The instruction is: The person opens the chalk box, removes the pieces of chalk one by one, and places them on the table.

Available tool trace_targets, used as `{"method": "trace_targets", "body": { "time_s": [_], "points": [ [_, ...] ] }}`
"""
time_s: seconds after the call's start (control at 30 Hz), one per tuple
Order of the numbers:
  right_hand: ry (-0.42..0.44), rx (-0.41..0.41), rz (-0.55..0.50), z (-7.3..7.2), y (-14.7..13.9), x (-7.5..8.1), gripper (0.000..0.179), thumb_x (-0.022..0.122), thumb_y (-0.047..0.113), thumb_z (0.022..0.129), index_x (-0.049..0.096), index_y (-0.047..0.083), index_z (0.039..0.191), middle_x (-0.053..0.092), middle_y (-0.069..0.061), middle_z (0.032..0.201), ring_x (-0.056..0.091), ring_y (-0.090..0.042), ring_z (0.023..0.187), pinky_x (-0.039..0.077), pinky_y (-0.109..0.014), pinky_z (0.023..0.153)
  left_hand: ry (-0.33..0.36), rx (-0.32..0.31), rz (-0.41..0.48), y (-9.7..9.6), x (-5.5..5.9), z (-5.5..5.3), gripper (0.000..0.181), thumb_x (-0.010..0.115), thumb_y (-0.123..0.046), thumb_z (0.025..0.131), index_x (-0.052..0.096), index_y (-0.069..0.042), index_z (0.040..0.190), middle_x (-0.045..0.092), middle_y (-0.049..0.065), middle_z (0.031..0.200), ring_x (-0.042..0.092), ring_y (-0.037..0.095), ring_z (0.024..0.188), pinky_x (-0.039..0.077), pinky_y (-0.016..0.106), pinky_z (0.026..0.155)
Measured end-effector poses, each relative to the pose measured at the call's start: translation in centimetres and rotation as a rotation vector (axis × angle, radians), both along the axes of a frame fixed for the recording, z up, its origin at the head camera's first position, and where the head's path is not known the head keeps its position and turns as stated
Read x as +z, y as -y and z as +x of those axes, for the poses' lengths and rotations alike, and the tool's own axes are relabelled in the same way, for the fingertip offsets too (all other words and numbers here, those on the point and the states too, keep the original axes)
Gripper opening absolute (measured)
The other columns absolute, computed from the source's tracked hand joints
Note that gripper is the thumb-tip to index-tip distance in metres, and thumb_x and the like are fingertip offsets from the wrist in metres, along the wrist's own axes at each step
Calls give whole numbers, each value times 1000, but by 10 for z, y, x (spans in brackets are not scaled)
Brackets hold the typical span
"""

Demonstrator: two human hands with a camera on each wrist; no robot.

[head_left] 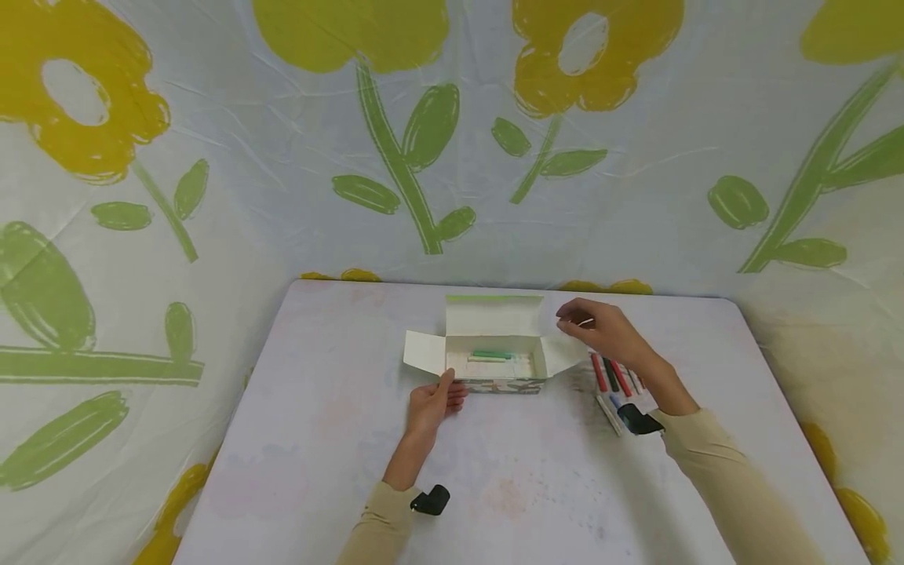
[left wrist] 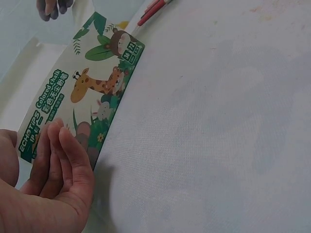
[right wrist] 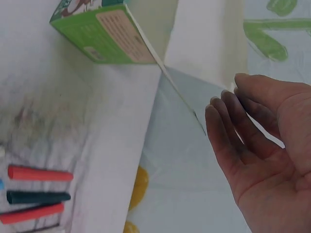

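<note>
An open-topped colored chalk box (head_left: 504, 386) with animal drawings stands in the middle of the table, its flaps spread out. Green and pale chalk sticks (head_left: 492, 355) lie inside it. My left hand (head_left: 428, 404) grips the box's front wall at the left corner, thumb at the rim and fingers against the printed side (left wrist: 95, 92). Above the right side flap (head_left: 563, 353) is my right hand (head_left: 600, 326), fingers loosely bent, thumb apart from the fingertips. In the right wrist view, nothing shows between those fingers (right wrist: 233, 121), which hang near the lid (right wrist: 209, 39).
Right of the box, several red, dark, white and blue chalk sticks (head_left: 611, 377) lie on a smudged part of the white table (head_left: 318, 471). A cloth with yellow flowers (head_left: 579, 47) hangs behind the table's back edge and at both sides.
</note>
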State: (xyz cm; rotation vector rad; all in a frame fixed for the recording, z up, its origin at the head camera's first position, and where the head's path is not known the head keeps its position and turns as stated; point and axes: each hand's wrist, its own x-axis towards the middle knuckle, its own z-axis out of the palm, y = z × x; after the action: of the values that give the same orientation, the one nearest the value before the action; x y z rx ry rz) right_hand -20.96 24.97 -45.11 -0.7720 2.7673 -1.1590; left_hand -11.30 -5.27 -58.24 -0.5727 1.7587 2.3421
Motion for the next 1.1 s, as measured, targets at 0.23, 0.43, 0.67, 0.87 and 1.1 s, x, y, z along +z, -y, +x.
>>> {"method": "trace_targets", "body": {
  "time_s": [0.23,0.43,0.67,0.87,1.1],
  "points": [
    [57,87,-4,-6,24,-19,20,67,6,100,68,-6,116,71,-13,105,68,-31,98,58,-48,87,9,3,0,-2,1,0,54,67,-38,102,71,16,105,75,22,96,69,12,73,60,24,72],
    [92,138,-8,-8,41,-36,19,67,8,101,68,-4,115,71,-11,104,68,-28,97,58,-47,87,7,6,-4,-2,0,-1,54,65,-37,103,71,17,105,75,25,98,69,11,72,60,25,71],
    [133,196,22,-9,59,-54,17,70,7,98,70,-4,111,71,-9,100,66,-21,91,57,-34,81,24,2,9,-1,-2,-3,54,63,-35,104,70,19,108,73,30,102,67,9,70,59,24,69],
    [157,287,53,-13,73,-67,16,70,7,98,70,-5,109,72,-9,99,67,-21,91,58,-34,81,28,10,24,-1,-3,-4,54,64,-35,104,69,19,109,74,29,102,66,8,70,58,23,68],
    [193,417,127,-16,87,-77,14,69,7,99,71,-5,107,72,-10,98,67,-20,90,57,-34,79,24,20,17,-1,1,-3,53,65,-35,103,71,18,107,75,25,97,67,9,69,59,24,68]
  ]
}}
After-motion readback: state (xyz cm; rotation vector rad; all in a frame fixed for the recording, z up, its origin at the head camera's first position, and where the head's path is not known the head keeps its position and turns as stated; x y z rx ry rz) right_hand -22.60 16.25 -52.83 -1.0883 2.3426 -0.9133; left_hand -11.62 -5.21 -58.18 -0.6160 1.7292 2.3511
